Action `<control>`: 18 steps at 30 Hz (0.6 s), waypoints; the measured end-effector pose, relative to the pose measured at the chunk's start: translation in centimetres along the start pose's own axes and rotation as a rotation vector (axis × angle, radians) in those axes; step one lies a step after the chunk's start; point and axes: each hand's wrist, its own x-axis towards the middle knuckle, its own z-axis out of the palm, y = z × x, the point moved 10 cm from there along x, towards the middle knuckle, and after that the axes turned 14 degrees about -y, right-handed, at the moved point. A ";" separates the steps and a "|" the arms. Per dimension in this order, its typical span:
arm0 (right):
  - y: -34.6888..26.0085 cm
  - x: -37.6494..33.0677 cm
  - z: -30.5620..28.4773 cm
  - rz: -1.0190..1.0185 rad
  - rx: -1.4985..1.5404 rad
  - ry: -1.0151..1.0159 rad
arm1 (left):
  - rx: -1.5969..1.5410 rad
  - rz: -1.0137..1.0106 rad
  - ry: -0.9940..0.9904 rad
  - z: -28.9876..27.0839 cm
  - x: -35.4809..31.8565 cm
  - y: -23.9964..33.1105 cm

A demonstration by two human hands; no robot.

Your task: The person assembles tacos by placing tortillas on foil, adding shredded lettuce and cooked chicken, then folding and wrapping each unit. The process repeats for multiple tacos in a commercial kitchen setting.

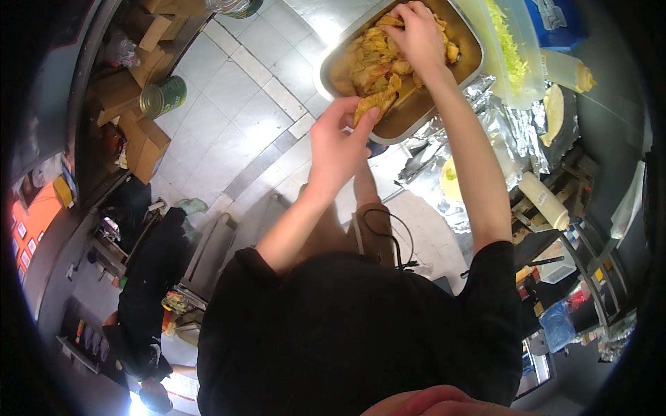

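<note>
A deep metal pan [409, 125] at the top centre holds a heap of yellow seasoned meat pieces [371, 62] that look like cooked chicken. My left hand [340, 139] is at the pan's near left rim, its thumb and fingers closed on a chicken piece [374, 107]. Inside the pan, toward its far side, my right hand [420, 38] has its fingers bent round a piece at the top of the heap; the fingertips are partly hidden.
Right of the pan stands a clear tub [524, 90] of shredded lettuce. Crumpled foil [499, 145] bears flatbreads [553, 114]; squeeze bottles [544, 201] lie nearby. Cardboard boxes [142, 149] and a large can [163, 97] are on the left. Another person [152, 277] is at lower left.
</note>
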 end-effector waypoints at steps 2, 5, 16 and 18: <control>-1.0 -0.8 -0.4 -0.118 0.013 0.057 | -0.075 -0.018 -0.004 -0.6 -0.3 0.1; -1.3 -1.1 -1.1 -0.121 0.112 0.103 | 0.080 -0.027 0.045 -1.6 -0.6 0.7; 3.8 -4.7 -4.3 0.092 0.873 0.124 | -0.179 -0.047 -0.054 1.7 0.3 0.9; 6.7 -9.9 -7.7 -0.004 1.105 0.255 | -0.124 -0.080 -0.094 2.8 0.1 0.8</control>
